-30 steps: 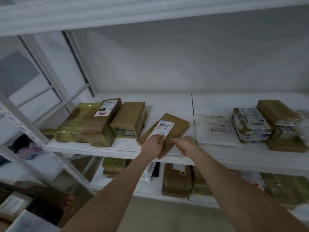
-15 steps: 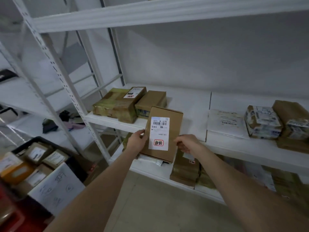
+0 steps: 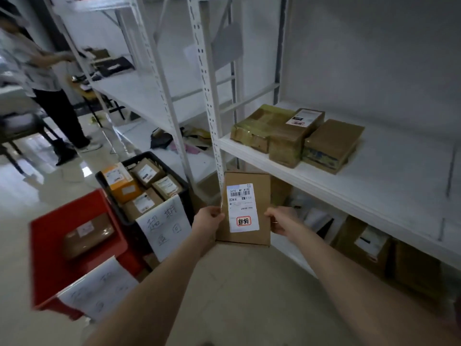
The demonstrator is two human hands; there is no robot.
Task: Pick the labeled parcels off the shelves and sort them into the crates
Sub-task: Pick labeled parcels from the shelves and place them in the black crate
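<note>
- A flat brown cardboard parcel [image 3: 262,196] is held upright in the air, low against the white perforated post [image 3: 207,96] and just right of it. Its top left corner overlaps the post's lower end.
- The parcel's white label [image 3: 242,208] faces the camera. It carries a barcode and a red-framed stamp.
- The left hand [image 3: 208,221] grasps the parcel's left edge beside the post, with the thumb on the front face.
- The right hand [image 3: 280,219] grasps the right edge, on the far side of the parcel from the post, its fingers wrapped behind the box.
- Left of the post and low on the floor stands a black crate [image 3: 134,236]. It is packed with labelled parcels, among them an orange box [image 3: 121,182].
- A handwritten paper sign [image 3: 164,226] hangs over the black crate's near wall, between the left hand and the crate's load.
- Further left of the post is a red crate [image 3: 45,258] with one brown parcel [image 3: 87,233] inside and its own paper sign [image 3: 97,293] in front.
- Right of the post, three taped brown boxes [image 3: 287,136] lie together touching on the middle shelf [image 3: 374,176].
- Below that shelf, more brown parcels [image 3: 361,245] sit in shadow on the lower shelf.
- Far left of the post, another person [image 3: 45,78] stands at a further rack, blurred.
</note>
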